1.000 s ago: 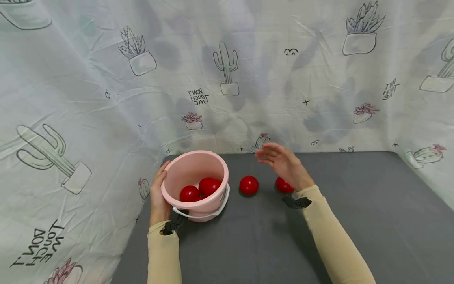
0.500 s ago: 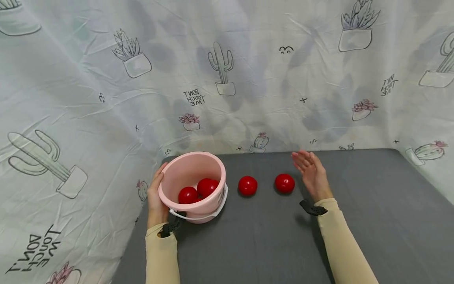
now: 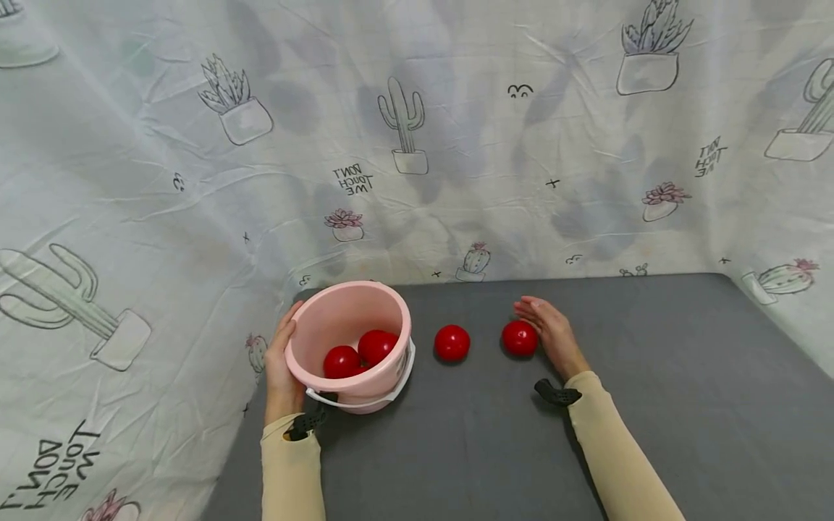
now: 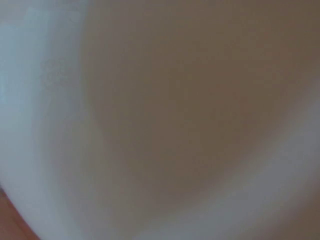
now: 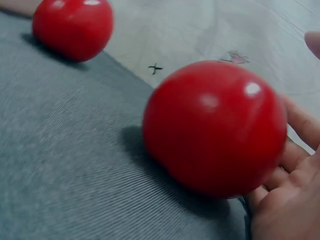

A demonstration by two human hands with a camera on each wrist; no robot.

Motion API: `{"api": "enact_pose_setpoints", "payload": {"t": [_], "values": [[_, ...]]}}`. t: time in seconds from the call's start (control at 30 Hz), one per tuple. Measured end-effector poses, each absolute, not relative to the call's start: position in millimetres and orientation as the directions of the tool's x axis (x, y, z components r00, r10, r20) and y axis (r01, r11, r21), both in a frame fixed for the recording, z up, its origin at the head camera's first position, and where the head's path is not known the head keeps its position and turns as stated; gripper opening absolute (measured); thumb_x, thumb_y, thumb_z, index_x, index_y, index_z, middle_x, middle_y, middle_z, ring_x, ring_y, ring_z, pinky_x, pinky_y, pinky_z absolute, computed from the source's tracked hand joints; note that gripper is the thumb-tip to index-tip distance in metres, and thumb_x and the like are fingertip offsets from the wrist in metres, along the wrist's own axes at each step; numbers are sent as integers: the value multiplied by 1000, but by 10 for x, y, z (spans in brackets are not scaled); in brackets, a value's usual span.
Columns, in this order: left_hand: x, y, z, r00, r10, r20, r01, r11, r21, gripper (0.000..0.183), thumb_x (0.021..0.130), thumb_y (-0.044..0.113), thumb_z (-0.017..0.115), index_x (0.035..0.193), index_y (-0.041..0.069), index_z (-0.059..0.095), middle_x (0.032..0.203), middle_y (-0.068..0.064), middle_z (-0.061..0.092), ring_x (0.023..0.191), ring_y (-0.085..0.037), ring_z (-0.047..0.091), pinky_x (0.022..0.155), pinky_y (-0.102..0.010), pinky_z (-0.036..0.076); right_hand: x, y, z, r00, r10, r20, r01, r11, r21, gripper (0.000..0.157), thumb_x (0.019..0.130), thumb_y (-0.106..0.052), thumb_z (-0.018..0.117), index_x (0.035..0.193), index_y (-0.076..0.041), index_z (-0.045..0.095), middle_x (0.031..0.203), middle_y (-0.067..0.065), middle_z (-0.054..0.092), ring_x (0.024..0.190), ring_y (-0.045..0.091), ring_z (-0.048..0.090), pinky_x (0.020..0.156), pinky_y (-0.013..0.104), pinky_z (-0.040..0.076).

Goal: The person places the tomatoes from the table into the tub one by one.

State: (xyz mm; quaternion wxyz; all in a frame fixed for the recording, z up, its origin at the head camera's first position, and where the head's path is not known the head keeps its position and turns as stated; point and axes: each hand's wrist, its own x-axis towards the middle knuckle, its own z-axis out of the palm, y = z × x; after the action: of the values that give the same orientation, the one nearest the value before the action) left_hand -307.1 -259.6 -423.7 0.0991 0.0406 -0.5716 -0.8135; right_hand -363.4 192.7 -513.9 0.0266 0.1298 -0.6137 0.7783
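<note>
A pink bucket (image 3: 391, 376) with a white handle stands at the left of the grey table (image 3: 651, 347). Two red balls (image 3: 378, 346) lie inside it. My left hand (image 3: 280, 362) wraps the bucket's left wall, thumb near the rim. The left wrist view shows only a blurred pale surface (image 4: 160, 120). Two more red balls lie on the table: one beside the bucket (image 3: 452, 342) (image 5: 72, 27), one further right (image 3: 520, 337) (image 5: 215, 127). My right hand (image 3: 552, 331) lies flat against this right ball's far side, and its straight fingers (image 5: 295, 150) touch the ball.
A wrinkled white cloth printed with cacti (image 3: 404, 123) hangs behind the table and down its left side, close behind the bucket. Bare grey surface stretches to the right (image 3: 704, 405) and to the front.
My right hand swung from above the middle of the table to the right, then came down against the right ball. The left hand stayed on the bucket.
</note>
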Motion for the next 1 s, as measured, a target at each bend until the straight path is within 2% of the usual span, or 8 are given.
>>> {"api": "enact_pose_setpoints", "payload": {"t": [0.23,0.4,0.5,0.63,0.73,1.0], "values": [[-3066,-2607,-4217,-974,-222,47,115,-302,946,47,108,35,29,151,24,46,156,3,43,138,-16,42,120,-37,34,-3649,1850,-5129,-981,-72,183,-186,49,-981,55,104,-40,55,142,-1,51,139,18,61,116,-2,61,97,11,46],[-3078,-2591,-4222,-974,-219,48,114,-300,947,47,108,35,30,151,24,46,156,3,43,139,-16,42,120,-37,35,-3630,1835,-5129,-987,-68,144,-154,173,-973,58,101,-38,61,145,-3,49,142,19,59,115,-5,58,97,11,44],[-3077,-2582,-4219,-973,-227,50,118,-301,946,47,108,35,30,151,24,46,155,3,44,138,-16,43,119,-36,37,-3615,1819,-5126,-988,-71,138,-151,230,-961,56,98,-39,65,142,-6,54,140,15,60,118,0,55,97,14,44],[-3065,-2576,-4219,-970,-240,39,113,-301,947,47,107,36,32,150,24,47,155,4,44,138,-16,43,118,-35,37,-3597,1793,-5122,-991,-84,106,-126,292,-948,54,95,-43,68,137,-10,60,136,10,62,120,16,55,94,24,48],[-3058,-2578,-4230,-971,-238,32,105,-303,947,47,107,37,33,150,24,47,155,3,44,138,-16,43,119,-35,37,-3591,1777,-5129,-992,-105,73,-104,327,-939,52,94,-45,69,134,-12,61,135,11,61,117,26,55,89,31,52],[-3052,-2568,-4239,-973,-228,35,105,-303,947,47,108,37,32,151,24,46,155,3,44,138,-16,43,119,-35,37,-3587,1770,-5142,-991,-126,36,-81,372,-925,45,92,-39,72,129,-13,64,134,15,60,118,32,55,85,31,52]]}}
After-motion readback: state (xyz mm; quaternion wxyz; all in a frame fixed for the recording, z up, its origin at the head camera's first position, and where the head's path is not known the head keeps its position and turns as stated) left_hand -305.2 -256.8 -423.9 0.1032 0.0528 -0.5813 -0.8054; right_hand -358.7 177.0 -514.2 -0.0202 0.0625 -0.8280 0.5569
